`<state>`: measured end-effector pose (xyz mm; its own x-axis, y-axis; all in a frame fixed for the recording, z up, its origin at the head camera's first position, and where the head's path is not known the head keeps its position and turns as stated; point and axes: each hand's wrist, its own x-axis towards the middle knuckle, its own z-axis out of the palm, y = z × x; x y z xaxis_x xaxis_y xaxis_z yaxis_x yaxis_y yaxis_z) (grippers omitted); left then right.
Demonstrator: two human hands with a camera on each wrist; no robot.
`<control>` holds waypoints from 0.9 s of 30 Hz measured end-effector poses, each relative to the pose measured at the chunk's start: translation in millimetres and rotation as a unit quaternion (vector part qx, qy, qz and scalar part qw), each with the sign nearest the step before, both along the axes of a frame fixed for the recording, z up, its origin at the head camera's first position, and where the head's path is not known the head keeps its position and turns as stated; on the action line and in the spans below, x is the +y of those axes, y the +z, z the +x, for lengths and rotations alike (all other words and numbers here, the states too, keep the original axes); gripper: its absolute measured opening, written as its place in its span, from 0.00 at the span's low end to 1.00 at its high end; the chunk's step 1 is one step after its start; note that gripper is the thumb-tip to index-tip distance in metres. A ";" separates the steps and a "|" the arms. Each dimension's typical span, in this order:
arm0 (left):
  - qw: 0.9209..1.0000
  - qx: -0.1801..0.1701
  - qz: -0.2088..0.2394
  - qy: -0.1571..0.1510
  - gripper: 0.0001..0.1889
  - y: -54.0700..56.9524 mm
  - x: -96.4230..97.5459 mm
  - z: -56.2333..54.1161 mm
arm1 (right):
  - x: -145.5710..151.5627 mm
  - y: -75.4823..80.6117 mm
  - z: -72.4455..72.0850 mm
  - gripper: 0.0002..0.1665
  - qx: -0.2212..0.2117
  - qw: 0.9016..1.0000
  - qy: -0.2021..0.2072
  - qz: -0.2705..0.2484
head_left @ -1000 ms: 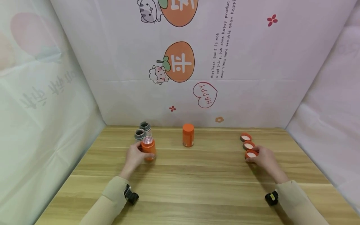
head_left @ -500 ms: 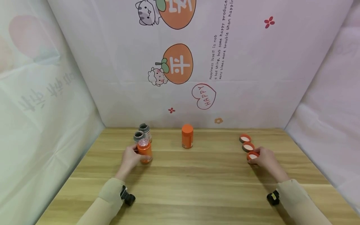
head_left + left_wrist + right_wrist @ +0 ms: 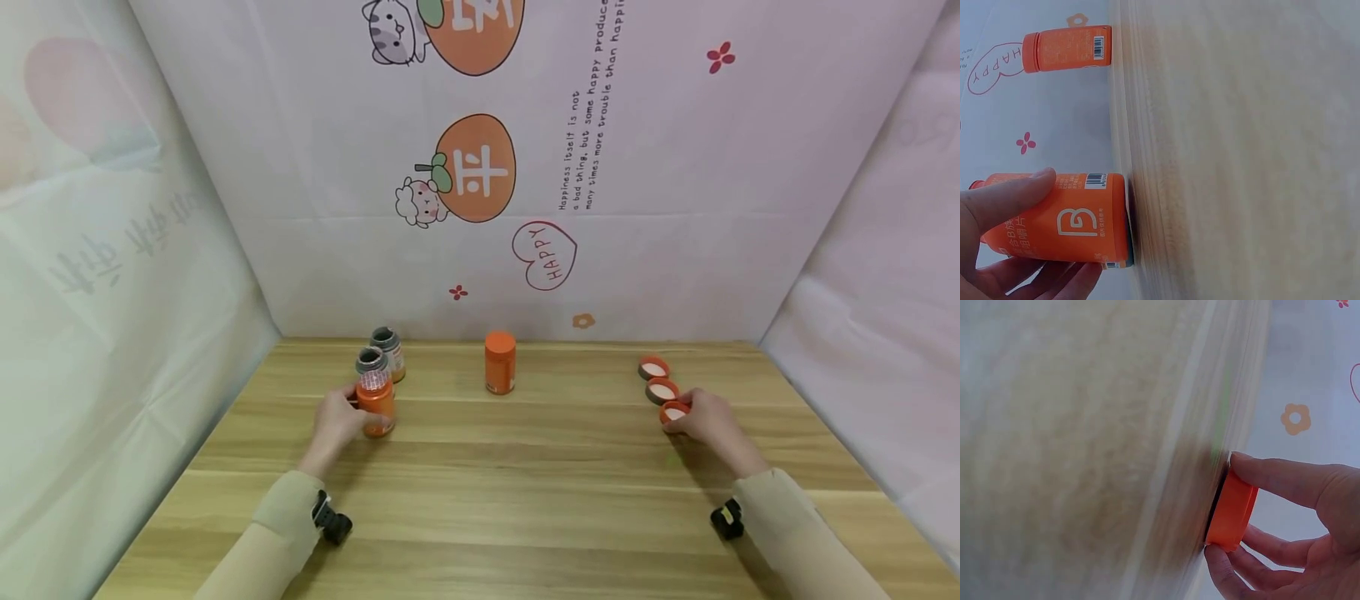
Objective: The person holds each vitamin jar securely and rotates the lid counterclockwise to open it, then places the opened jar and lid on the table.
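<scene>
My left hand (image 3: 339,423) grips an orange bottle (image 3: 1072,219) round its body, thumb on the near side and fingers curled behind. The bottle stands upright without a cap, a patterned seal over its mouth, its base right at the tabletop. Two open grey-necked bottles stand just behind it, a nearer one (image 3: 372,360) and a farther one (image 3: 387,353). At the right, my right hand (image 3: 705,418) pinches an orange cap (image 3: 1232,509) by its edges, its white inside facing up, low at the table. Two more upturned caps, a middle one (image 3: 662,390) and a far one (image 3: 653,367), lie behind it in a row.
A capped orange bottle (image 3: 500,363) stands upright at the back middle of the wooden table (image 3: 510,500). A white printed sheet (image 3: 645,250) rises behind the table, with more white sheeting (image 3: 112,333) along both sides.
My left hand has shifted left with the orange bottle, bringing it in front of the grey-necked bottles. The right hand and its cap have moved slightly right, a little away from the other caps.
</scene>
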<state>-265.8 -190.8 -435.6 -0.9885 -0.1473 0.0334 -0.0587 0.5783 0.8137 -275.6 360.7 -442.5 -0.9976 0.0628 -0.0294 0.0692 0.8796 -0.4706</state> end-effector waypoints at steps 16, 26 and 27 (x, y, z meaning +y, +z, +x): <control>0.999 -0.005 -0.031 0.011 0.34 2.0 -7.9 2.3 | -2.7 6.8 4.5 0.38 -0.006 1.000 0.007 0.002; 0.999 -0.003 -0.049 0.016 0.33 2.5 -10.6 1.7 | -2.1 6.7 4.5 0.38 -0.014 1.000 0.004 0.001; 0.999 -0.004 -0.051 0.015 0.34 2.8 -10.7 1.9 | -1.9 6.3 4.3 0.38 -0.013 1.000 0.005 0.001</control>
<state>-263.9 -201.5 -432.8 -0.9839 -0.1738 0.0420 -0.0839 0.6563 0.7498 -271.3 358.9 -436.2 -0.9971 0.0524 -0.0556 0.0724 0.8811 -0.4674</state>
